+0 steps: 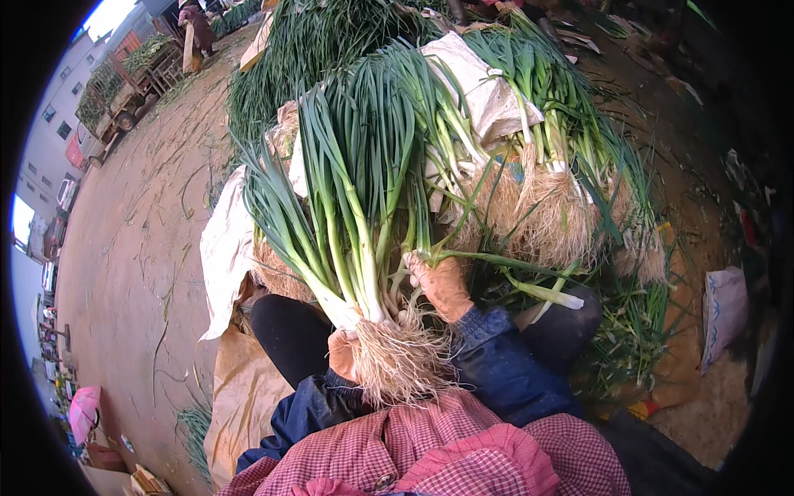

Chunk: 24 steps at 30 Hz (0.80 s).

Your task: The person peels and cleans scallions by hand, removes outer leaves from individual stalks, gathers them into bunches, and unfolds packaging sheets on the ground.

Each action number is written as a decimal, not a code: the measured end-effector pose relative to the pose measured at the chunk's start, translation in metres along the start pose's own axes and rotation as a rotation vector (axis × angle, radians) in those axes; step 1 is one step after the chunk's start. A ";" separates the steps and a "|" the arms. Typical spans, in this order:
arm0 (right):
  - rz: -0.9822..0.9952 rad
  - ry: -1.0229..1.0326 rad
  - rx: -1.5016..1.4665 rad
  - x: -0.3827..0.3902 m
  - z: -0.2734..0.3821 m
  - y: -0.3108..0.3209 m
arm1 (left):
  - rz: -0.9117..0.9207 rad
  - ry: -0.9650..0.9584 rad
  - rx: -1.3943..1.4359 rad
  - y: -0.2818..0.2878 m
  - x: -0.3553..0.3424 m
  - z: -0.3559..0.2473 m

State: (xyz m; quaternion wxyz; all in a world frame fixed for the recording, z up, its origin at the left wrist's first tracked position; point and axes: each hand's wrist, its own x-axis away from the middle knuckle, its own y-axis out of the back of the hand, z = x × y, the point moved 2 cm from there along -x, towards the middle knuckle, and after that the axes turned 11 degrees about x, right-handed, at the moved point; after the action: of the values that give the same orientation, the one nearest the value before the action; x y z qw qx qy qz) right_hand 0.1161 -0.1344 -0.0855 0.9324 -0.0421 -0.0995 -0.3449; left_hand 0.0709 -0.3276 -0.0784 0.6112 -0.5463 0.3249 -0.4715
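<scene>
Gripping scallion bunch (356, 215), left hand (343, 354), right hand (442, 285)

A white sack (722, 310) with blue markings lies at the right; pale woven sacks (488, 91) lie under the far onion bundles.

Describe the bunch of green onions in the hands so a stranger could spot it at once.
Start at the heap of green onions on pale sacks. Nearer the person, the held bunch stands upright, gripped by the left hand and right hand. Alone, its roots point toward the person's lap.
</scene>
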 end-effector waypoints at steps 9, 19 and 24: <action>-0.326 0.230 0.178 -0.010 0.052 0.047 | -0.093 0.039 -0.093 -0.029 -0.016 0.030; -0.140 0.244 0.209 0.006 0.019 0.036 | -0.249 0.008 -0.197 -0.009 -0.014 0.020; 0.161 0.155 -0.392 -0.008 -0.005 0.030 | -0.108 -0.001 -0.145 -0.014 -0.024 0.016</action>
State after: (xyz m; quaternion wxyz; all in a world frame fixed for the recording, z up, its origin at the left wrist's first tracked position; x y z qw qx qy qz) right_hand 0.1307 -0.1070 -0.0923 0.9358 -0.2035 0.0451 -0.2844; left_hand 0.0743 -0.2985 -0.0647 0.5442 -0.6060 0.3279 -0.4786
